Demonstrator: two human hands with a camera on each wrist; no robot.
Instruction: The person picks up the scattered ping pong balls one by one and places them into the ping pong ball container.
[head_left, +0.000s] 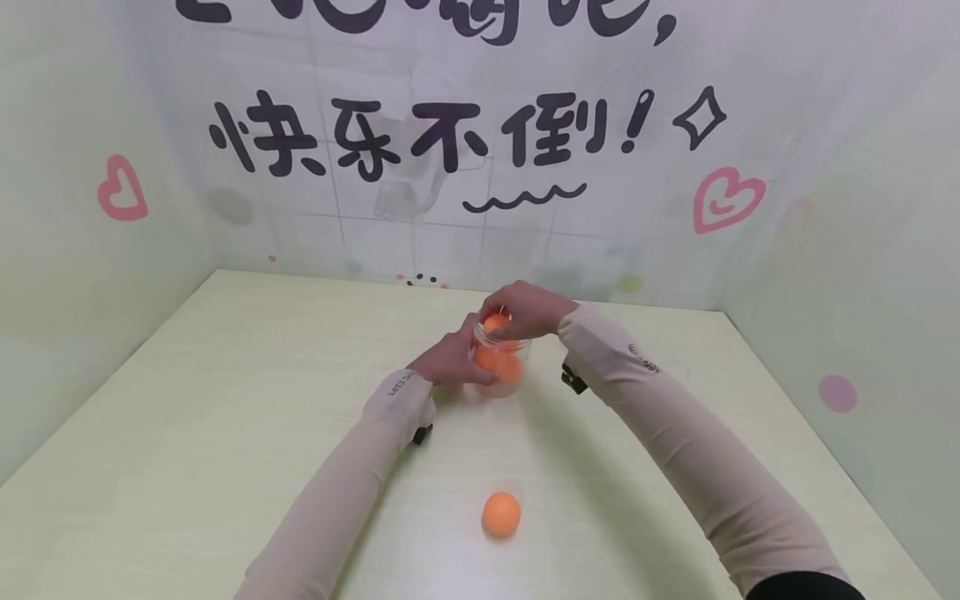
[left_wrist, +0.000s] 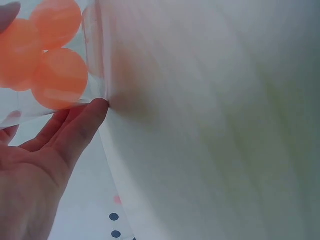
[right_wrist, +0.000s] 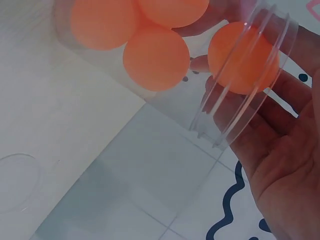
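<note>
A clear jar [head_left: 501,390] with a threaded neck [right_wrist: 205,122] stands near the back of the table and holds several orange ping-pong balls [right_wrist: 156,58]. My left hand [head_left: 450,358] grips the jar's side, thumb in front, with fingers [left_wrist: 82,130] against the clear wall in the left wrist view. At the jar's mouth, my right hand [head_left: 528,308] pinches one orange ball [right_wrist: 243,57], which sits within the neck. Part of that ball is hidden by the hand in the head view. Another orange ball [head_left: 501,514] lies on the table nearer to me.
The pale table [head_left: 247,417] ends at a printed back wall cloth [head_left: 450,242], with side walls left and right. A faint clear round outline [right_wrist: 20,182] shows on the table right of the jar. Dark wrist devices [head_left: 573,377] sit under both sleeves.
</note>
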